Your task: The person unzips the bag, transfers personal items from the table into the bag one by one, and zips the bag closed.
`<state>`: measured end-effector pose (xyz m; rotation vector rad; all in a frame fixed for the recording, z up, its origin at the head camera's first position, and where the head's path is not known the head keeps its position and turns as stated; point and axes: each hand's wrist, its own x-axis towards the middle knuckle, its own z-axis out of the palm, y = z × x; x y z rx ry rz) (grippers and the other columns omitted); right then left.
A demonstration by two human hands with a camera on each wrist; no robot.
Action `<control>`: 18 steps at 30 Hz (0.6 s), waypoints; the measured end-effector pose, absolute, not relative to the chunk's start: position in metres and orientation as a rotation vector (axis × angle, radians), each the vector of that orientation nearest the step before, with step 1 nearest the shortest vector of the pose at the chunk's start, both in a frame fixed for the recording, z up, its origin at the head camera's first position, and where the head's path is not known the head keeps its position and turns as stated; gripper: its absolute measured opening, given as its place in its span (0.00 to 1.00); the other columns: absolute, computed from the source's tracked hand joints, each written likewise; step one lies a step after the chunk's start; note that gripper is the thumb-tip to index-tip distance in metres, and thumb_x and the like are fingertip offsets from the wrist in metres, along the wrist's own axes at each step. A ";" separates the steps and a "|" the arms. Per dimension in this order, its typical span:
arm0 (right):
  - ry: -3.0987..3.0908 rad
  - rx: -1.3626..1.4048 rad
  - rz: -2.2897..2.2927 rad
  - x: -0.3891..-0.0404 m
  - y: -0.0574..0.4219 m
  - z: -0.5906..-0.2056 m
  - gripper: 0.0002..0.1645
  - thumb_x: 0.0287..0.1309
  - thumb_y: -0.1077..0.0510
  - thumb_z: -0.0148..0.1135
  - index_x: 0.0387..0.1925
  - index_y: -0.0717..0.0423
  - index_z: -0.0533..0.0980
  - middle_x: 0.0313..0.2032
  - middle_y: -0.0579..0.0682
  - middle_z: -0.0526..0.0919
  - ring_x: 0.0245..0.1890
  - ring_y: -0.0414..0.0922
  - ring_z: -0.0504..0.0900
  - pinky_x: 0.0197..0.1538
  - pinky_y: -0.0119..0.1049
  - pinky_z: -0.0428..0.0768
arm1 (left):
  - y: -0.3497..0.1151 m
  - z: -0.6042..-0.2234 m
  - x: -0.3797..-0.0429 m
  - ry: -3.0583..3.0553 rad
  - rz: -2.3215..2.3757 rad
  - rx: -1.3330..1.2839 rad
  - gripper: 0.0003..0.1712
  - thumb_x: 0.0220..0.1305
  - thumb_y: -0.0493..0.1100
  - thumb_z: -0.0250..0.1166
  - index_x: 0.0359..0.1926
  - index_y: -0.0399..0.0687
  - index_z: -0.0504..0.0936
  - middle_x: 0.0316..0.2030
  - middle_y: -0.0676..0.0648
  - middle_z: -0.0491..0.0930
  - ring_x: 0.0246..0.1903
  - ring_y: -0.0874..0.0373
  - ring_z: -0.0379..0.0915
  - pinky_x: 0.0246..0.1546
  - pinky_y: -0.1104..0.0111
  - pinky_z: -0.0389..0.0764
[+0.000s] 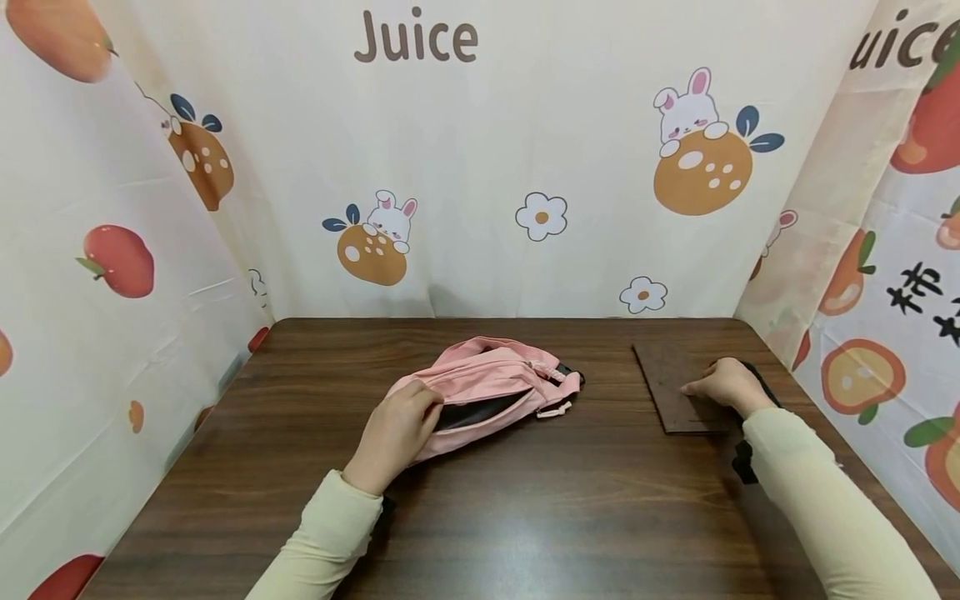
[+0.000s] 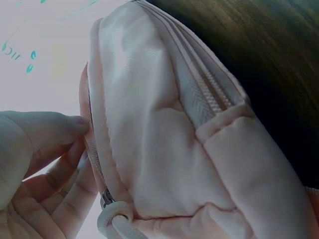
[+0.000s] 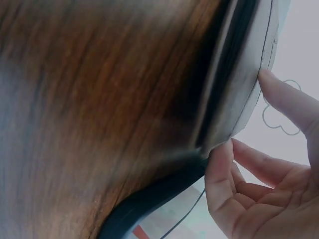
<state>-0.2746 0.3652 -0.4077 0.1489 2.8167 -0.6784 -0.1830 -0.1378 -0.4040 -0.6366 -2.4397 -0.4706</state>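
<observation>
Grip of the left hand [image 1: 396,429] pinches the pink fabric waist bag [image 1: 480,375]; the right hand [image 1: 727,386] pinches the flat brown rectangular case [image 1: 663,383]; light, even pressure should suit both.

A pale cream-yellow left sleeve [image 1: 322,533] begins just behind the bare left hand [image 1: 397,429] — plain cloth, creased crosswise, its cuff banded at the wrist. Behind the bare right hand [image 1: 729,387] runs a matching right sleeve [image 1: 825,500] — the same plain, pale cloth, softly rumpled toward the wrist.
</observation>
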 end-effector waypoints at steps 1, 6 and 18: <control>2.809 0.150 -0.700 -0.275 0.367 -0.409 0.47 0.55 0.43 0.67 0.59 0.81 0.67 0.53 0.79 0.72 0.44 0.66 0.78 0.42 0.52 0.79 | -0.138 -0.404 -0.183 -2.439 -0.472 -0.635 0.03 0.55 0.34 0.70 0.31 0.45 0.85 0.31 0.50 0.81 0.32 0.57 0.80 0.36 0.63 0.82; 2.736 0.155 -0.873 -0.277 0.372 -0.411 0.40 0.59 0.50 0.66 0.57 0.82 0.69 0.56 0.79 0.71 0.46 0.66 0.80 0.43 0.48 0.83 | -0.138 -0.404 -0.184 -2.442 -0.478 -0.631 0.03 0.56 0.34 0.69 0.31 0.46 0.85 0.32 0.49 0.82 0.33 0.56 0.80 0.36 0.62 0.82; 2.594 0.266 -1.129 -0.272 0.375 -0.410 0.37 0.67 0.53 0.56 0.63 0.81 0.62 0.56 0.75 0.69 0.47 0.56 0.78 0.47 0.41 0.83 | -0.137 -0.402 -0.186 -2.435 -0.473 -0.620 0.02 0.56 0.35 0.70 0.31 0.46 0.85 0.31 0.49 0.81 0.33 0.55 0.80 0.36 0.61 0.82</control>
